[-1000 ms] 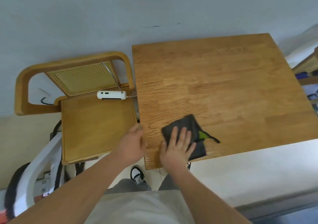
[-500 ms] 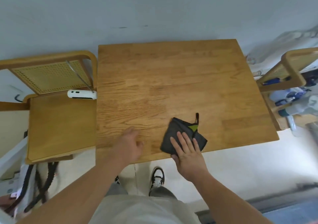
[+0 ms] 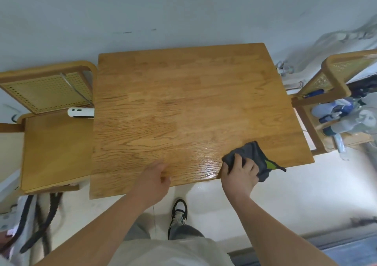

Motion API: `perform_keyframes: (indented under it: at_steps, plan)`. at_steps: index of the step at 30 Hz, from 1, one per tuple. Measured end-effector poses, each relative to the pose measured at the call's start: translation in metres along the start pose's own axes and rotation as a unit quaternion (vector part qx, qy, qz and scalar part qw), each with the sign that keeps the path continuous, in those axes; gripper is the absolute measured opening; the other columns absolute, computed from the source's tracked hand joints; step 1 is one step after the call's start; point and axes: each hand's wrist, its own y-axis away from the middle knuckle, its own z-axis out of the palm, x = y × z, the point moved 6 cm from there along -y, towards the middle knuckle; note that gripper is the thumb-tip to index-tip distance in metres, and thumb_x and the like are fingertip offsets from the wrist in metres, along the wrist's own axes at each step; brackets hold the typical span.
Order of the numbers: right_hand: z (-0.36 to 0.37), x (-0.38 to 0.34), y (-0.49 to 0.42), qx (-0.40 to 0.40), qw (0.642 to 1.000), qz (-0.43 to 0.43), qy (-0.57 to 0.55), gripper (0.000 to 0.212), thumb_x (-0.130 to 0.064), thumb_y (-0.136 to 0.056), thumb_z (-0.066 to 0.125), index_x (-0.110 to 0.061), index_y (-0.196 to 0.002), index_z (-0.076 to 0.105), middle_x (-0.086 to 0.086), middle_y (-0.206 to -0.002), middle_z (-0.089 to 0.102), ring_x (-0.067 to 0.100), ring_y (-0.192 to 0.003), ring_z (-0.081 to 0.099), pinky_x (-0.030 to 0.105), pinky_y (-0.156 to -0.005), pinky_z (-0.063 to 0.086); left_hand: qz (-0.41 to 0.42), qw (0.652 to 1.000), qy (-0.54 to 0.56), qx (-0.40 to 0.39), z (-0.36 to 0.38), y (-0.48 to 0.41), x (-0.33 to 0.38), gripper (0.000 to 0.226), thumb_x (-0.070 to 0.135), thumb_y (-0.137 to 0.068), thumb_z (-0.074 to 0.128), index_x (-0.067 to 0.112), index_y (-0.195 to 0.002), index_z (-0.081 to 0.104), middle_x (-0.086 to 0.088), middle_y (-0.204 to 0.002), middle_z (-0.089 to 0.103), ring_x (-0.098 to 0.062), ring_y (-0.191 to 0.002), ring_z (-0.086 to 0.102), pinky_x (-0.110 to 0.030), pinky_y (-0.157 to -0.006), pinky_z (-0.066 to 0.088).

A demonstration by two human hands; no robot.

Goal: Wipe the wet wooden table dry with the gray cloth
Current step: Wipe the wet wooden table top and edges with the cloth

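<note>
The right hand [image 3: 238, 171] presses the gray cloth [image 3: 254, 156] onto the wooden surface [image 3: 183, 94] close to its near right corner, fingers [image 3: 237, 159] curled over the bunched fabric and clamped on it; the left hand [image 3: 155, 177] rests on the near edge, fingers loosely bent, holding nothing; a wet sheen [image 3: 206, 163] glistens between the hands; the stroke would likely go best with firm pressure, overlapping passes through that sheen, and the cloth kept from slipping off the edge.

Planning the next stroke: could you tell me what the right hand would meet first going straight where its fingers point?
Nothing, as far as I can see: beyond the gray cloth under the right hand, only bare wooden table lies ahead up to its far edge.
</note>
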Motion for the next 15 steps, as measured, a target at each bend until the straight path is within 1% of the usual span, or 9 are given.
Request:
perform_keyframes:
  at_steps: [1,3,5,7,9,10,12,14,15]
  plan:
    - [0.0,-0.01,0.003,0.002,1.0,-0.013,0.022,0.043,-0.034,-0.088,0.074,-0.011,-0.121,0.061,0.022,-0.12,0.055,0.046,-0.114,0.047,0.056,-0.078,0.048,0.0,1.0,0.006,0.002,-0.001,0.002,-0.002,0.046,0.027,-0.103,0.054,0.032,-0.149,0.048,0.01,-0.156,0.04,-0.017,-0.149,0.032,-0.019,-0.114,0.019]
    - [0.001,-0.034,0.012,0.008,0.995,-0.074,0.067,0.03,-0.031,-0.088,0.072,-0.011,-0.109,0.062,0.018,-0.107,0.056,0.042,-0.099,0.052,0.05,-0.071,0.046,-0.013,1.0,0.026,0.005,-0.001,0.006,-0.011,0.035,0.024,-0.101,0.056,0.044,-0.131,0.056,0.013,-0.138,0.053,-0.013,-0.133,0.048,-0.018,-0.109,0.032]
    - [0.006,-0.064,0.022,0.002,0.985,-0.155,0.075,0.021,-0.029,-0.092,0.067,-0.012,-0.104,0.063,0.013,-0.101,0.059,0.037,-0.093,0.054,0.047,-0.07,0.045,-0.04,0.998,0.039,0.008,0.002,0.013,-0.024,0.035,0.031,-0.1,0.058,0.046,-0.131,0.057,0.017,-0.132,0.055,-0.007,-0.122,0.052,-0.022,-0.104,0.041]
    - [0.013,-0.094,0.034,-0.06,0.979,-0.196,-0.001,0.019,-0.03,-0.1,0.056,-0.014,-0.106,0.063,0.008,-0.103,0.061,0.033,-0.095,0.056,0.044,-0.075,0.046,-0.074,0.994,0.08,0.006,0.006,0.022,-0.038,0.044,0.037,-0.098,0.061,0.035,-0.142,0.055,0.018,-0.138,0.054,-0.008,-0.123,0.055,-0.026,-0.105,0.044]
    - [0.013,-0.12,0.041,-0.202,0.95,-0.137,-0.195,0.021,-0.03,-0.106,0.047,-0.015,-0.109,0.062,0.004,-0.103,0.063,0.029,-0.1,0.059,0.038,-0.078,0.047,-0.112,0.984,0.138,0.013,0.007,0.03,-0.049,0.052,0.037,-0.094,0.067,0.028,-0.144,0.055,0.011,-0.139,0.059,-0.009,-0.12,0.059,-0.031,-0.107,0.047]
    - [0.012,-0.131,0.046,-0.282,0.906,-0.082,-0.304,0.021,-0.03,-0.107,0.047,-0.016,-0.11,0.064,0.002,-0.101,0.065,0.026,-0.1,0.062,0.036,-0.079,0.048,-0.126,0.978,0.166,0.024,0.002,0.035,-0.051,0.056,0.036,-0.092,0.07,0.026,-0.145,0.054,0.009,-0.138,0.06,-0.009,-0.12,0.059,-0.031,-0.106,0.047]
    - [0.002,-0.152,0.063,-0.396,0.794,0.0,-0.462,0.024,-0.03,-0.108,0.049,-0.018,-0.114,0.069,0.002,-0.106,0.074,0.025,-0.104,0.068,0.037,-0.086,0.056,-0.143,0.962,0.228,0.05,-0.011,0.048,-0.055,0.057,0.033,-0.091,0.073,0.027,-0.143,0.052,0.009,-0.134,0.059,-0.013,-0.12,0.059,-0.031,-0.102,0.047]
    - [-0.01,-0.17,0.076,-0.461,0.7,0.024,-0.546,0.028,-0.028,-0.11,0.048,-0.016,-0.122,0.07,0.007,-0.118,0.075,0.027,-0.112,0.07,0.045,-0.096,0.058,-0.131,0.949,0.271,0.095,-0.032,0.058,-0.055,0.043,0.031,-0.088,0.077,0.038,-0.126,0.057,0.012,-0.123,0.065,-0.012,-0.112,0.063,-0.031,-0.097,0.051]
    - [-0.015,-0.177,0.081,-0.481,0.664,0.03,-0.572,0.03,-0.028,-0.11,0.047,-0.015,-0.126,0.068,0.009,-0.122,0.074,0.027,-0.116,0.069,0.047,-0.099,0.056,-0.115,0.943,0.29,0.121,-0.044,0.062,-0.054,0.036,0.03,-0.086,0.079,0.041,-0.116,0.062,0.015,-0.115,0.069,-0.008,-0.105,0.066,-0.032,-0.094,0.054]
